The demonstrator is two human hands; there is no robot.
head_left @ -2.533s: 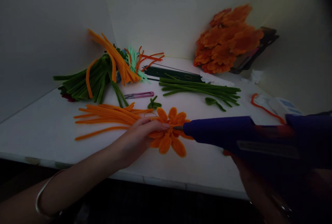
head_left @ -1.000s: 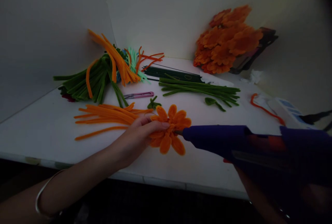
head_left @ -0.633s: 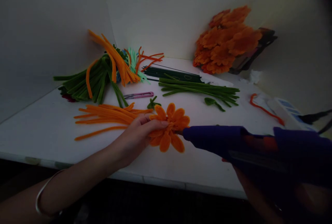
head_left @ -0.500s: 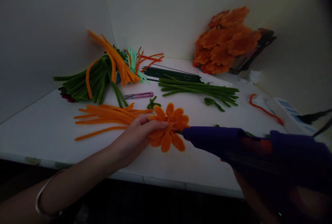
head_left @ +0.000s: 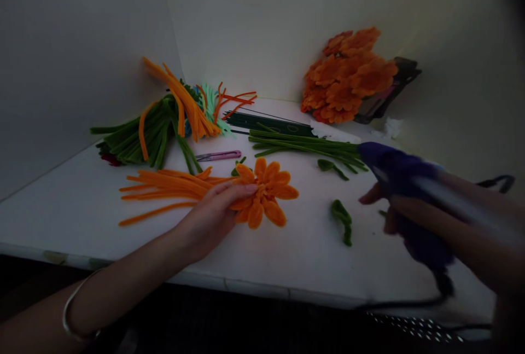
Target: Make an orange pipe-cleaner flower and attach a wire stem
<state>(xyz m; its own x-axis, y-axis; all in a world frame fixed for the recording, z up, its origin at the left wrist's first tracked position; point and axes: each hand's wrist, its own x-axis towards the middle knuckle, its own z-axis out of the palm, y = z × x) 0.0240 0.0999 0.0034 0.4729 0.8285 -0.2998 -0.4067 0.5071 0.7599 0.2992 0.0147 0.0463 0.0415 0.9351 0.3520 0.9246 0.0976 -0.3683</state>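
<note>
Held between the thumb and fingers of my left hand (head_left: 219, 212) is an orange pipe-cleaner flower (head_left: 266, 192), its petals spread and its middle facing up. The fingers under the flower are hidden. My right hand (head_left: 426, 222) is wrapped round the handle of a purple glue gun (head_left: 410, 179), slightly blurred, well to the right of the flower. The gun points up and left, and its black cord hangs below the grip. Loose orange pipe cleaners (head_left: 168, 184) lie just beyond my left hand. A curled green pipe-cleaner piece (head_left: 342, 222) rests between the flower and the gun.
Pink thread snips (head_left: 219, 155) lie behind the flower. Green pipe cleaners (head_left: 299, 143) and dark stem wires (head_left: 266, 122) stretch across the back. A green bundle (head_left: 139, 135) sits at left. Finished orange flowers (head_left: 348, 77) stand at back right. The table's front edge (head_left: 246, 286) runs near me.
My right hand has drawn the glue gun away from the flower, rightward and up, uncovering a curled green piece. My left hand still holds the flower, shifted slightly. The view has tilted a little.
</note>
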